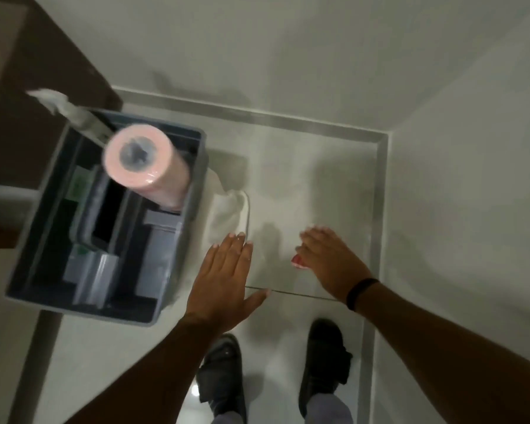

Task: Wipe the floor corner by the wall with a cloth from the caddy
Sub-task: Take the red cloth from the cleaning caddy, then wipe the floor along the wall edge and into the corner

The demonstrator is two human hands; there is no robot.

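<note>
— While the person stands over the corner [380, 139], what are the hands doing?
— Both reach down, palms to the floor [303, 191]. The left hand [224, 280] is flat, fingers together and straight, thumb splayed out. It holds nothing.
— And the right hand [328, 255]?
— Fingers are stretched forward, and something small and red-and-white [297, 261] shows at its thumb side. I can't tell what it is, nor whether the hand grips it.
— Where is the cloth [230, 209]?
— A white one hangs over the caddy's [178, 228] near side, just beyond the left fingertips; the tips look to be at its lower edge, but the blur won't let me say they touch.
— And the caddy?
— To the left of the left hand, grey, with a pink roll [147, 166] standing in it. Another white cloth [58, 105] pokes out at its far end.
— The corner itself?
— Ahead of the right fingers and to their right. Two dark shoes [322, 362] stand below the hands.
</note>
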